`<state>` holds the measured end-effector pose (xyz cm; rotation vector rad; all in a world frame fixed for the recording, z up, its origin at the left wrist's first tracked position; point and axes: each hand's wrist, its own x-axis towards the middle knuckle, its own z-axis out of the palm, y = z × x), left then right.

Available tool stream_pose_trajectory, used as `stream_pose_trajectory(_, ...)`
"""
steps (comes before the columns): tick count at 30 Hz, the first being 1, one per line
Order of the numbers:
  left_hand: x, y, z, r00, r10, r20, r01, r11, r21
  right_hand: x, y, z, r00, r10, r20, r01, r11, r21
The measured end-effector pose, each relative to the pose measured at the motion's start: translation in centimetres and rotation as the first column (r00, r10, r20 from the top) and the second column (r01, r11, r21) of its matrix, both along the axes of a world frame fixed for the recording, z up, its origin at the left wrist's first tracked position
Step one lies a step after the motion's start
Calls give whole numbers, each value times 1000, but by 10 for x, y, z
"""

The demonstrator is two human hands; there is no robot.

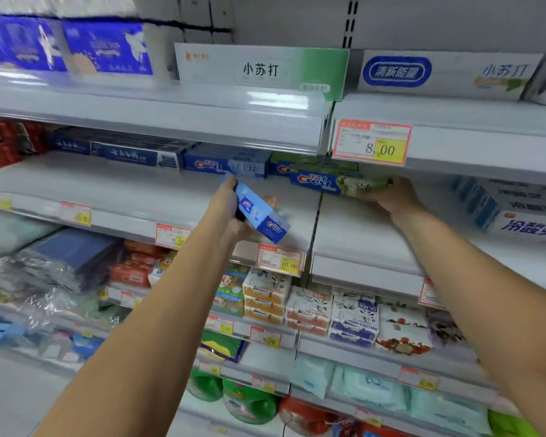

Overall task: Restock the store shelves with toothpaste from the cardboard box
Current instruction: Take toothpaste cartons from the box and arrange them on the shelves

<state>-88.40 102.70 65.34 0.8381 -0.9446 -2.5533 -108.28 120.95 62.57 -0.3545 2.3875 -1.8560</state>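
Crest toothpaste box, pale blue with a darker end, sits tilted in the left hand just above the middle shelf. The hand wraps round it; most of its fingers are hidden behind the carton, with only tips peeking past the far edge. The small print on the box is too blurred to read.

The right hand grips the end of a green-and-blue Crest box at the same shelf level, with its fingertips tucked out of sight beneath the carton. Whether that box rests on the board or hangs just off it, I cannot tell.

Behind the left hand lies another blue Crest carton, and beside it is a row of dark blue toothpaste cartons whose white lettering is smeared.

On the shelf above, a white-and-green carton reads 小苏打. A price tag shows 8.00, and a lower tag shows 10.00. At the right edge a white carton, cut off by the frame, reads 冷酸灵. The blue packs at the upper left are too blurred to make out.
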Motion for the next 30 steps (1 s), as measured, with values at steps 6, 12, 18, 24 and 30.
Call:
stream_pose_trajectory(6, 3, -6, -3, 998, -60, -13, 60, 998, -18, -10, -27, 5, 975, -14, -221, 121, 871, 476)
stream_pose_trajectory(12, 7, -5, -2, 996, -86, -11, 85, 995, -47, -3, -46, 7, 976, -56, -209, 138, 906, 400)
stream_pose_trajectory(18, 7, -3, -3, 995, -90, -30, 89, 996, -31, -11, -50, 0, 984, -122, -129, 161, 916, 368)
stream_pose_trajectory(24, 6, -4, -4, 996, -86, -39, 86, 996, -6, -24, -57, -9, 982, -117, -146, 170, 884, 436)
stream_pose_trajectory(30, 7, -4, -4, 995, -88, -54, 89, 996, 16, -38, -60, -19, 977, -101, -186, 185, 835, 518)
